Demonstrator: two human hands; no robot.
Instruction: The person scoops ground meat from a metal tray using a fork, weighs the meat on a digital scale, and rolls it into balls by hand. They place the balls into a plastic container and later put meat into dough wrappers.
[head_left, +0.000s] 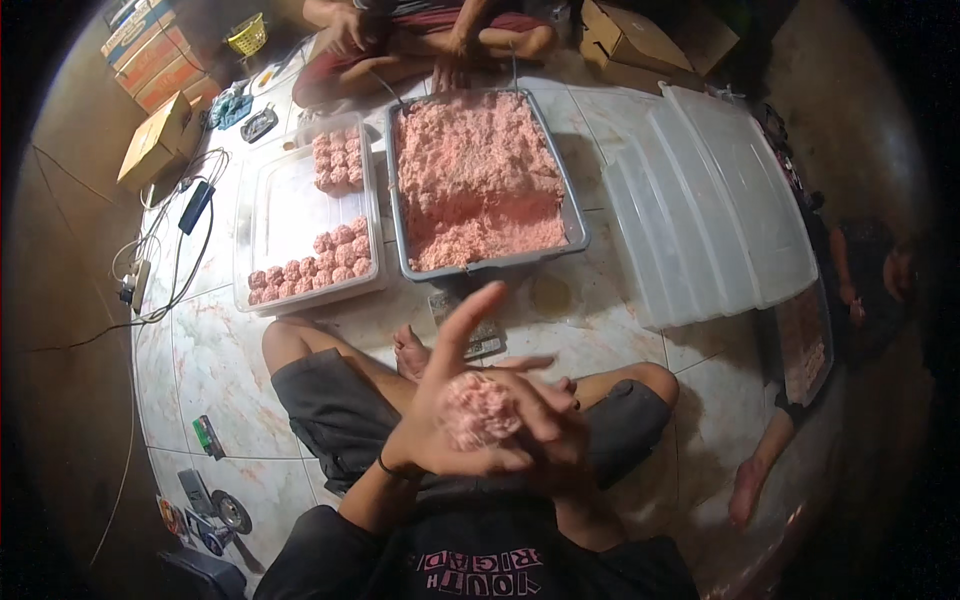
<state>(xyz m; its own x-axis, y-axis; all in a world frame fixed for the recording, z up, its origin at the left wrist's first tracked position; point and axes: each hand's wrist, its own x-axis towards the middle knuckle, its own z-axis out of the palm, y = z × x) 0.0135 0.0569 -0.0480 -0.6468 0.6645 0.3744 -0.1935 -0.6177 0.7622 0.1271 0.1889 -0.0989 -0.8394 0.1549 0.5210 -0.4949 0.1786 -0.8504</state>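
A rough ball of pink minced meat (478, 412) sits between my two hands, above my crossed legs. My left hand (427, 431) cradles it, index finger stretched forward and thumb along the near side; a dark band circles the wrist. From the right, my right hand (555, 431) presses curled, slightly blurred fingers against the ball. Beyond my hands, a grey tub (582, 238) holds a big mass of minced meat (480, 157), scooped lower at its near end. To its left, a clear plastic container (277, 187) carries rows of shaped meat balls (304, 276) near and far.
Overlapping translucent lids (720, 202) lie at the right, near another meat-filled container (806, 349). A person (420, 45) sits behind the tub, one hand at its far edge. Cables and a power strip (196, 206), cardboard boxes (154, 142) and a small fan (229, 510) occupy the left side.
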